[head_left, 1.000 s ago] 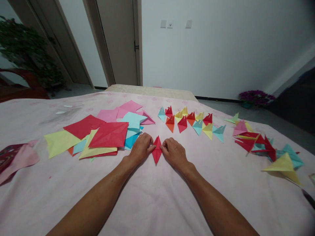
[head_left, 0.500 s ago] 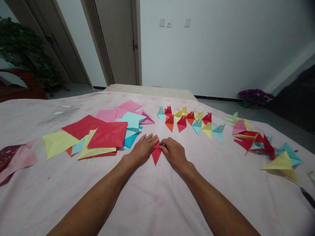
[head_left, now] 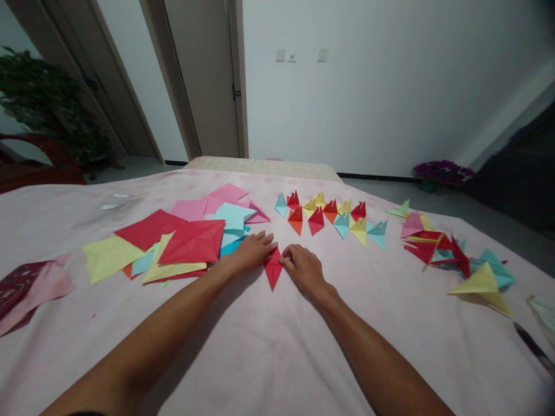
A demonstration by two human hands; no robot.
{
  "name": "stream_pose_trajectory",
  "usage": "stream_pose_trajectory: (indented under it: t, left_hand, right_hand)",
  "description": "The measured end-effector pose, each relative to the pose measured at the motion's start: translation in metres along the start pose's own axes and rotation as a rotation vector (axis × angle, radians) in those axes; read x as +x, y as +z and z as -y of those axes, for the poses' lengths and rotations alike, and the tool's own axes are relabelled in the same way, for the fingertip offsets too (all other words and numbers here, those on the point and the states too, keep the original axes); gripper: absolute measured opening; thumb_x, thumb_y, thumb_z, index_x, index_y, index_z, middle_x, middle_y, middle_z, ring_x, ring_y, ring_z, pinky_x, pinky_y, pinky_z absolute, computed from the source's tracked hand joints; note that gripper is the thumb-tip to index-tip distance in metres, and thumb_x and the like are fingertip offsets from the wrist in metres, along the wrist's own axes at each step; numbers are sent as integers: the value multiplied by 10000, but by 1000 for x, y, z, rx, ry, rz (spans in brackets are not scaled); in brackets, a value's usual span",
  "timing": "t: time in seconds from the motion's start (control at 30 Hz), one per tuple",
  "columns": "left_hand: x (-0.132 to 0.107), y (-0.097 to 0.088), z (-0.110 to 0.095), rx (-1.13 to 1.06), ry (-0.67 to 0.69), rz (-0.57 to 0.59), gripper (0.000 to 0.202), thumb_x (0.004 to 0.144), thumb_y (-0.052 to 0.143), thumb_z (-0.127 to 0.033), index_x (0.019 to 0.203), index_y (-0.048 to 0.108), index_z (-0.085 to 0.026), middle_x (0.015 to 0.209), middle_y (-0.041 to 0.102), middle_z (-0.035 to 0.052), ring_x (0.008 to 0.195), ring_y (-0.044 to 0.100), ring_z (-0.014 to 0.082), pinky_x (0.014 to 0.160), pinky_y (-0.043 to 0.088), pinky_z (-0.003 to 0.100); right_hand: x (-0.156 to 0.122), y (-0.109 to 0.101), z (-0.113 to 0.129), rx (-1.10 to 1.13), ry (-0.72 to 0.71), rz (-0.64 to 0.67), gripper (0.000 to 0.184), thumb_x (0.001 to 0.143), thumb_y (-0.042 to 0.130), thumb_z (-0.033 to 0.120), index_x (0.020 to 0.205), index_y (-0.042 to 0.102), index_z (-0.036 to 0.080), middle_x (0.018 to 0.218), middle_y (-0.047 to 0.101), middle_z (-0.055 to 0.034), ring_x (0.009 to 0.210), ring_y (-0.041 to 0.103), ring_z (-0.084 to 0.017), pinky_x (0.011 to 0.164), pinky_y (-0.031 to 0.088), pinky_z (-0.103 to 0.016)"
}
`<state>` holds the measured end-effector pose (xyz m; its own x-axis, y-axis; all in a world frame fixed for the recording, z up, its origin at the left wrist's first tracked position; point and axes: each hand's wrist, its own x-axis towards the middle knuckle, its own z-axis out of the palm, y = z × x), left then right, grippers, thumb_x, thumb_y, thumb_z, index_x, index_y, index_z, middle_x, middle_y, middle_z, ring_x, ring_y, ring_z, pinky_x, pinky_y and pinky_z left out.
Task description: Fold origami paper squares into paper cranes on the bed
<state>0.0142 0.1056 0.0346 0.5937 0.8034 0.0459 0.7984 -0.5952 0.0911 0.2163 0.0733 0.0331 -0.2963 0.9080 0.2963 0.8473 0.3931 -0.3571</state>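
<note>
A small red folded paper (head_left: pixel 273 268), kite-shaped with its point toward me, lies on the cloth between my hands. My left hand (head_left: pixel 251 253) rests at its upper left edge, fingers stretched out and flat, tips at the paper's top. On the other side my right hand (head_left: pixel 306 266) is curled, with thumb and fingertips pinching the paper's right corner. Just beyond stand several finished paper cranes, among them a red one (head_left: pixel 316 221), an orange one (head_left: pixel 295 221) and a light blue one (head_left: pixel 342 225).
Left of my hands is a pile of coloured square sheets, a red sheet (head_left: pixel 193 241) on top. More folded papers, including a yellow one (head_left: pixel 483 286), lie at the right near a dark-handled tool (head_left: pixel 531 344). A pink tablecloth (head_left: pixel 277 358) covers the table.
My left forearm has swung outward, and the left hand has lifted slightly off the red paper, uncovering more of it. My right hand keeps its pinch. The view has shifted slightly.
</note>
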Motion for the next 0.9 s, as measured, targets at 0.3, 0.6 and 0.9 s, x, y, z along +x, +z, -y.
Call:
stream_pose_trajectory:
  t: [0.3, 0.6, 0.9]
  left_hand:
    - [20, -31, 6, 0, 314, 12, 363, 846, 628, -147, 1181, 649, -283, 1100, 685, 57, 1045, 600, 224, 943, 412, 358]
    - [17, -33, 22, -380, -64, 115, 295, 504, 875, -273, 683, 647, -217, 643, 594, -19, 740, 536, 192, 611, 330, 248]
    - [-14, -5, -8, -867, -344, -433, 214, 779, 648, -353, 773, 533, -172, 690, 558, -25, 603, 507, 116, 557, 364, 220]
  right_hand:
    - [2, 5, -10, 301, 76, -79, 83, 864, 606, 280, 806, 581, 227, 821, 624, 11, 766, 544, -154, 666, 304, -274]
    - [8, 9, -26, 666, 201, -187, 139, 821, 513, 277, 868, 628, 215, 857, 662, -22, 771, 580, -173, 684, 420, -287]
    - [7, 5, -32, 974, 205, -198, 357, 683, 558, 216, 1038, 598, 208, 1048, 657, -56, 791, 598, -160, 648, 485, -272]
